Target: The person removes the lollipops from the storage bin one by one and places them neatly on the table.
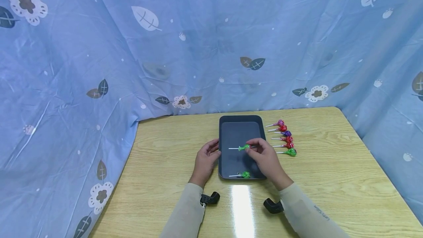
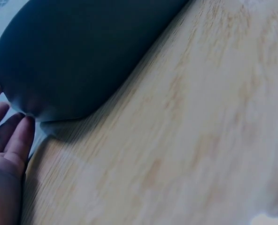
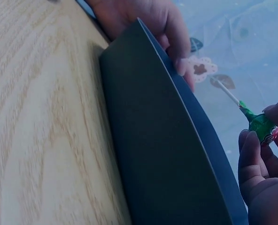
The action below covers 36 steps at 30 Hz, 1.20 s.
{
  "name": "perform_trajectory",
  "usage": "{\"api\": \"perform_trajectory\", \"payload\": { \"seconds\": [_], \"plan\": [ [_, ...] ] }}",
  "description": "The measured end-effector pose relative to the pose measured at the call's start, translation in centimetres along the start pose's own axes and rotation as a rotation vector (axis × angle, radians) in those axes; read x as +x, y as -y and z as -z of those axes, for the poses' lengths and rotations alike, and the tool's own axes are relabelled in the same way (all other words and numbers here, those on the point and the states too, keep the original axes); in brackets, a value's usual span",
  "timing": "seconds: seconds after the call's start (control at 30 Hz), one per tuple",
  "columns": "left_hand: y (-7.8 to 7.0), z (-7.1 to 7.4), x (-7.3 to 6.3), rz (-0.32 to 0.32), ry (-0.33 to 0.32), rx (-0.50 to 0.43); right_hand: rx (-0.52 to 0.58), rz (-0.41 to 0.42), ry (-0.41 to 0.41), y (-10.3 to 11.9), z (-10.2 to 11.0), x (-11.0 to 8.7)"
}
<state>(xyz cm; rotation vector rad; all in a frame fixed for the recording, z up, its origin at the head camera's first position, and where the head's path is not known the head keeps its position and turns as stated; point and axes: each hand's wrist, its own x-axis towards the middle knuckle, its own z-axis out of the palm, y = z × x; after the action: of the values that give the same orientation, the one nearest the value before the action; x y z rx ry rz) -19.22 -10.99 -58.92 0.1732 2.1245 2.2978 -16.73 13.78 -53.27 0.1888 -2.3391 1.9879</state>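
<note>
A dark grey baking tray (image 1: 242,120) lies on the table. My left hand (image 1: 205,161) holds its left side, with fingertips (image 2: 26,129) against the outer wall and a digit over the rim in the right wrist view. Above the tray, my right hand (image 1: 266,157) pinches a green-wrapped lollipop (image 1: 243,147) by its candy end, thumb and fingers around it. The stick points left, clear of the tray's rim in the right wrist view (image 3: 228,93). Another green lollipop (image 1: 245,175) lies inside the tray along its near edge, stick to the left.
Right of the tray, several wrapped lollipops lie in a column with sticks pointing left: a pink one (image 1: 280,122), red ones (image 1: 289,145), a purple one (image 1: 287,133) and a green one (image 1: 291,152). A blue patterned curtain (image 1: 198,47) hangs behind the wooden table (image 1: 330,179).
</note>
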Motion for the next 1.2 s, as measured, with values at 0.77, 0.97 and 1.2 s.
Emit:
{"api": "perform_trajectory", "payload": {
  "seconds": [0.77, 0.97, 1.2],
  "plan": [
    [0.1, 0.0, 0.1, 0.002, -0.004, 0.003, 0.002, -0.060, -0.039, -0.5, 2.6, -0.5],
    [0.2, 0.0, 0.0, 0.005, -0.002, 0.007, -0.023, -0.077, -0.052, -0.8, 3.5, -0.7],
    [0.1, -0.1, 0.1, 0.002, 0.000, 0.000, -0.027, -0.058, -0.078, -0.8, 4.7, -1.1]
  ]
}}
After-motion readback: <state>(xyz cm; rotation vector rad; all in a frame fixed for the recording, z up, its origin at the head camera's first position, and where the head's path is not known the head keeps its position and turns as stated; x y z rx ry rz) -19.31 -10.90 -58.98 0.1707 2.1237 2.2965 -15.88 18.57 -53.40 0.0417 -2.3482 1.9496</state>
